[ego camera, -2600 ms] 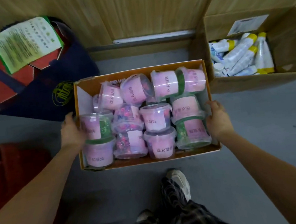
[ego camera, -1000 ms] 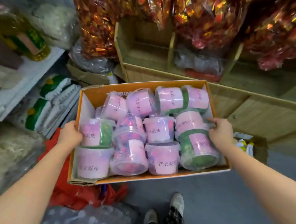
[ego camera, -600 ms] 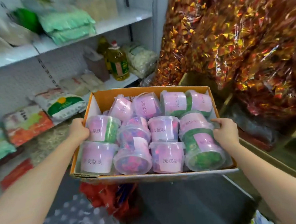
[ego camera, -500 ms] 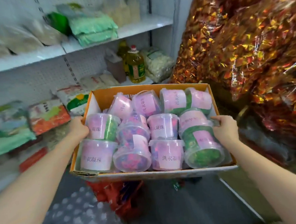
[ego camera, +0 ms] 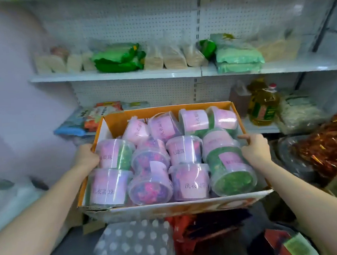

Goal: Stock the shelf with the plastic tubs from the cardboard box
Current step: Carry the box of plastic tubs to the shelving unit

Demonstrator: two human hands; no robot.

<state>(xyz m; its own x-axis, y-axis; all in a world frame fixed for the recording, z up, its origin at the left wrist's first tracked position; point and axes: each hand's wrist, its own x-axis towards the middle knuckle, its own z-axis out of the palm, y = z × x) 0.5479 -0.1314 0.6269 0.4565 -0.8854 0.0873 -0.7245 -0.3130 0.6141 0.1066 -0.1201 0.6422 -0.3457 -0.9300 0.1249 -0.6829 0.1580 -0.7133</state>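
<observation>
An open orange cardboard box [ego camera: 171, 206] is held up in front of me, packed with several clear plastic tubs [ego camera: 184, 152] bearing pink labels, some with green contents [ego camera: 231, 177]. My left hand [ego camera: 86, 156] grips the box's left wall and my right hand [ego camera: 254, 149] grips its right wall. Behind the box stands a white pegboard shelf unit [ego camera: 117, 75]; its lower shelf [ego camera: 256, 128] lies just past the box's far edge.
Green and beige packets [ego camera: 117, 59] fill the upper shelf. An oil bottle [ego camera: 263, 106] and bagged goods sit on the lower shelf. Shiny red-gold bags [ego camera: 333, 140] crowd the right. A shrink-wrapped bottle pack [ego camera: 134, 247] and red bags [ego camera: 193, 227] lie on the floor below.
I have lifted the box off the floor and turned left with it; the white shelves now face me squarely. Both hands keep their hold on the box's sides.
</observation>
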